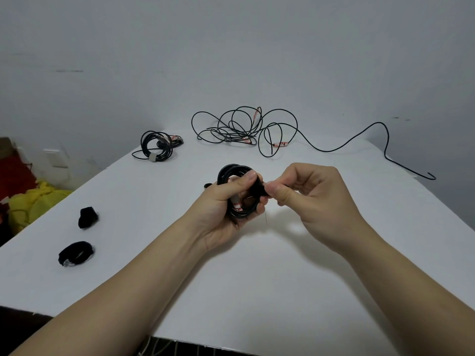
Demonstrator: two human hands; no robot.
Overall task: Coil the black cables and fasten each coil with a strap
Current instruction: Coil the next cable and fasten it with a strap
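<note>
A small coil of black cable [235,173] is held just above the middle of the white table [257,278], the left hand [221,201] with its grip closed round it. The right hand [316,194] pinches a black strap [259,188] at the coil's right side. A bunched strap [88,217] and a looped strap [76,253] lie to the left. A fastened coil [156,146] and a loose tangled cable [244,127] lie beyond.

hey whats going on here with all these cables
A person is bundling cables at a white table. The left hand grips a small coil of black cable while the right hand pinches a black strap against it, so this coil looks mid-fastening. A coil with a grey strap lies at the far left, a loose tangled cable waits at the back, and two spare black straps sit on the left.
</note>
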